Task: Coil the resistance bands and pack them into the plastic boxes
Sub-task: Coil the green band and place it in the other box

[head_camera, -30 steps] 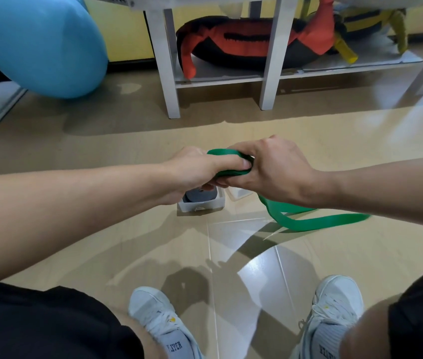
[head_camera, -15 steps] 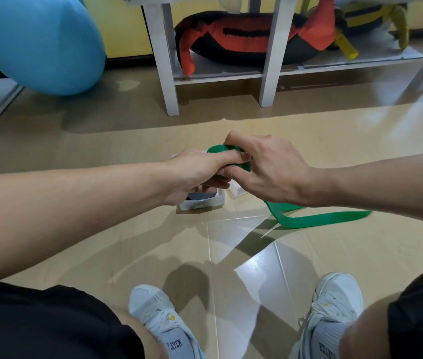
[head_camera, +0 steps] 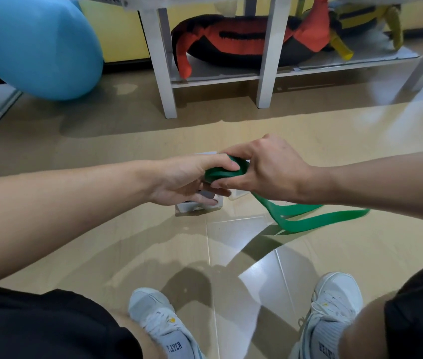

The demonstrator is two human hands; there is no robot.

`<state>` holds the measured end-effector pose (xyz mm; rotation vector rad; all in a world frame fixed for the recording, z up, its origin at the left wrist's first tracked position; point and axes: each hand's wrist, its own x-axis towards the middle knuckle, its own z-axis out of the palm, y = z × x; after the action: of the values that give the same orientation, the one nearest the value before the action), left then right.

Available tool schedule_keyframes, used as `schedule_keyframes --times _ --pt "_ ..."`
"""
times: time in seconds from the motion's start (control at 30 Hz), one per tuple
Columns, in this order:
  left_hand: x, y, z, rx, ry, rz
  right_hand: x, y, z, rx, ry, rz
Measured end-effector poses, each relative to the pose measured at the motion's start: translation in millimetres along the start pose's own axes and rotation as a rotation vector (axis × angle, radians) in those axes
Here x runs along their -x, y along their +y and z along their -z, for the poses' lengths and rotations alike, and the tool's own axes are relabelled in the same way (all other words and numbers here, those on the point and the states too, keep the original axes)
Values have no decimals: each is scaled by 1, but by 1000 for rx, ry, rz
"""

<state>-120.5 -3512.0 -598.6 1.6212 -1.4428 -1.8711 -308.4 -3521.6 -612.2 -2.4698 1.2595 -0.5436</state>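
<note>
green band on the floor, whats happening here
A person is winding the green band into a coil between both hands. The left hand and right hand both grip the wound part, while the loose tail trails over the floor to the right. A plastic box sits just below the hands, mostly hidden.

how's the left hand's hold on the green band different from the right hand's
The left hand comes in from the left, thumb on top of the coiled part of the green band; the right hand comes in from the right, its fingers wrapping the coil's far side. The loose tail runs out to the floor below the right hand, not the left. The left hand hangs over the plastic box; the right sits beside it. Both grip the same coil.
</note>
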Motion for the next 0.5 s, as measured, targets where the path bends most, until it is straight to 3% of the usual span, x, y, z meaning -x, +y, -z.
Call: schedule_keyframes --times 0.13,0.27,0.5 --pt "-2 -1 -11 -281 145 39 4 -5 -4 183 -53 28" --pt "-6 -7 -18 -228 319 -12 3 -9 -8 266 -14 75" --pt "-7 -10 -10 -78 146 -127 4 -2 -4 -164 -34 23"
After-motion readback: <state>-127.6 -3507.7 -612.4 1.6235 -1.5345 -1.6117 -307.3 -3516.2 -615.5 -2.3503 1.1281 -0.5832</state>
